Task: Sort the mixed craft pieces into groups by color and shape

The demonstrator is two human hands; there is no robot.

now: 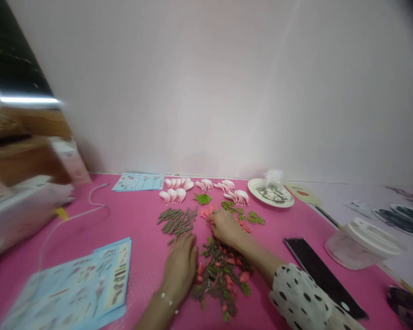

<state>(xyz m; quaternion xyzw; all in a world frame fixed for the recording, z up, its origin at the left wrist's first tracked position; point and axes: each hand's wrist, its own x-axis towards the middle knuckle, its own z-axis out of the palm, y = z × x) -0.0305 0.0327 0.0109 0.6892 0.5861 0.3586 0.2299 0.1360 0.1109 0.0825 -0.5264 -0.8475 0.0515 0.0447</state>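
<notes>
While the left hand [182, 258] lies palm-down, fingers together, by brown sticks [177, 222] at its 12 o'clock, the right hand [224, 226] angles leftward, fingers curled at coral pieces [205, 211], its 10 o'clock; can't tell either grip. Mixed pile [220, 280]: 6 o'clock.

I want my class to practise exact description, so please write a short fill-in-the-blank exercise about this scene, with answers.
1. The tabletop under the mixed pile is ____ in colour.
2. The person wears the bracelet on the ____ wrist.
3. The pale petals lie ____ from the person than the mixed pile.
4. The phone lies to the ____ of the mixed pile.

Missing words: pink; left; farther; right.
</notes>
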